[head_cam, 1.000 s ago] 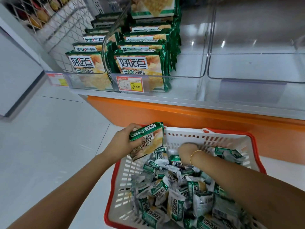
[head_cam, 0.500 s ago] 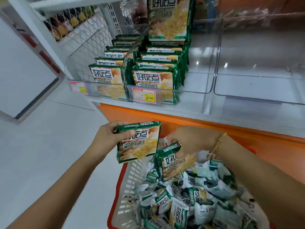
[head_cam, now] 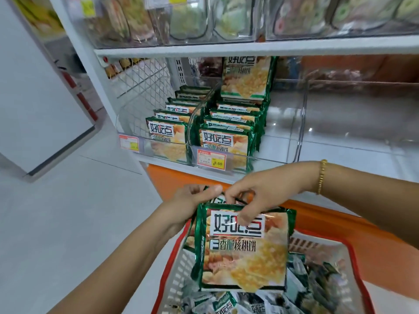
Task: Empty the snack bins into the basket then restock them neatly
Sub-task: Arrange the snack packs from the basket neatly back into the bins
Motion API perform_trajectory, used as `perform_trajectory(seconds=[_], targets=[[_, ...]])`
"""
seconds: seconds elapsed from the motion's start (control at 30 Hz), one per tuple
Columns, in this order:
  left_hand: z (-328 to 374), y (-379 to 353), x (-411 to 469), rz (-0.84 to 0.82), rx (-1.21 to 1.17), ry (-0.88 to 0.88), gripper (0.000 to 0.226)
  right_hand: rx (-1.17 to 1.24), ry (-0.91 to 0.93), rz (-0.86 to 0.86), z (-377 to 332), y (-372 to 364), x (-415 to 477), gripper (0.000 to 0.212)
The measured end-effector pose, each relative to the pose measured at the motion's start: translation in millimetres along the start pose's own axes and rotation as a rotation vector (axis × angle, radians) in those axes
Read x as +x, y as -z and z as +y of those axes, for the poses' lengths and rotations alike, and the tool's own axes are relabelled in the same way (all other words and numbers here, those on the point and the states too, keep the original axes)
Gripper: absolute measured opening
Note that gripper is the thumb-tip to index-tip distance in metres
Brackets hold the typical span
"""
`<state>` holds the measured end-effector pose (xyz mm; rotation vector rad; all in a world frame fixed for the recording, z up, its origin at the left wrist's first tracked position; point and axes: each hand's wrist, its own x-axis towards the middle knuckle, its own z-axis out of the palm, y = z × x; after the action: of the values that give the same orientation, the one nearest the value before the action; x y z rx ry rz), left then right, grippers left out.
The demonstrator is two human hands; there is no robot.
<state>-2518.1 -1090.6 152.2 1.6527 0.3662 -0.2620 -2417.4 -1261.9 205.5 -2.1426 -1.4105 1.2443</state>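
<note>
The shelf suggests the restocking half of the job is under way. The clear bins (head_cam: 302,123) already carry two upright rows of shelved packets (head_cam: 223,143), green with labels forward, and the red-rimmed basket (head_cam: 181,277) below holds a heap of small wrapped snacks (head_cam: 226,302). Both hands are raised over the basket's left side, gathering a stack. The right grip (head_cam: 260,196) pinches the top edge of the front packet (head_cam: 244,250). The left grip (head_cam: 192,205) is curled round the top of a second packet (head_cam: 190,236), which sits directly behind the first and shows only as a sliver along its left edge. Whether more packets lie in that stack cannot be told. The held packets hang upright, printed faces toward the camera, below the shelf and apart from it. The next move probably calls for squaring the packets together and lifting them over a bin's low front lip. They would then stand in line with a row, label facing out like the rest. The foil looks slick, so a light pinch at the top edge may let the front packet slide. A fuller hold would be safer for the carry.
</note>
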Motion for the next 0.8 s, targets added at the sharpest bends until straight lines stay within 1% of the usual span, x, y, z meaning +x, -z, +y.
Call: perform_trajectory(seconds=[0.1, 0.17, 0.2, 0.23, 0.3, 0.33, 0.37, 0.43, 0.5, 0.53, 0.6, 0.7, 0.73, 0.8], targets=[[-1.1, -6.5, 0.4, -0.049, -0.055, 0.057, 0.062, 0.134, 0.040, 0.043, 5.9, -6.2, -10.7, 0.022], [-4.3, -2.6, 2.4, -0.088, -0.102, 0.067, 0.059, 0.198, 0.027, 0.051, 9.5, -5.7, -19.5, 0.020], [-7.5, 1.4, 3.2, -0.122, -0.127, 0.080, 0.058, 0.219, 0.010, 0.057, 10.2, -3.8, -23.7, 0.023], [-12.5, 5.3, 2.6, -0.173, -0.163, 0.109, 0.062, 0.251, -0.009, 0.065, 10.7, -0.7, -27.4, 0.026], [-28.3, 9.6, -2.1, -0.332, -0.324, 0.161, 0.082, 0.336, -0.048, 0.094, 12.8, 6.2, -31.8, 0.033], [-37.1, 10.4, -3.6, -0.414, -0.437, 0.156, 0.092, 0.380, -0.055, 0.119, 14.7, 9.8, -33.5, 0.041], [-43.6, 10.3, -4.0, -0.455, -0.543, 0.130, 0.100, 0.437, -0.060, 0.141, 17.1, 13.0, -35.0, 0.049], [-45.1, 6.2, -4.4, -0.380, -0.668, 0.057, 0.114, 0.569, -0.066, 0.191, 23.1, 17.6, -38.0, 0.052], [-32.9, 0.3, -4.7, -0.307, -0.684, 0.002, 0.121, 0.691, -0.077, 0.281, 26.2, 18.0, -38.9, 0.055], [-26.5, -3.0, -5.1, -0.270, -0.641, -0.025, 0.117, 0.745, -0.087, 0.317, 26.6, 16.9, -39.1, 0.058], [-13.5, -9.7, -10.1, -0.186, -0.520, -0.065, 0.103, 0.773, -0.084, 0.353, 27.0, 14.2, -40.0, 0.061], [1.9, -22.6, -21.9, -0.097, -0.314, -0.072, 0.083, 0.672, -0.058, 0.388, 23.9, 12.0, -45.0, 0.060], [4.9, -24.8, -23.7, -0.072, -0.301, -0.066, 0.075, 0.659, -0.047, 0.410, 21.8, 12.9, -47.5, 0.061], [12.5, -25.1, -24.8, -0.046, -0.385, -0.057, 0.059, 0.716, -0.023, 0.468, 19.7, 17.5, -52.1, 0.062]])
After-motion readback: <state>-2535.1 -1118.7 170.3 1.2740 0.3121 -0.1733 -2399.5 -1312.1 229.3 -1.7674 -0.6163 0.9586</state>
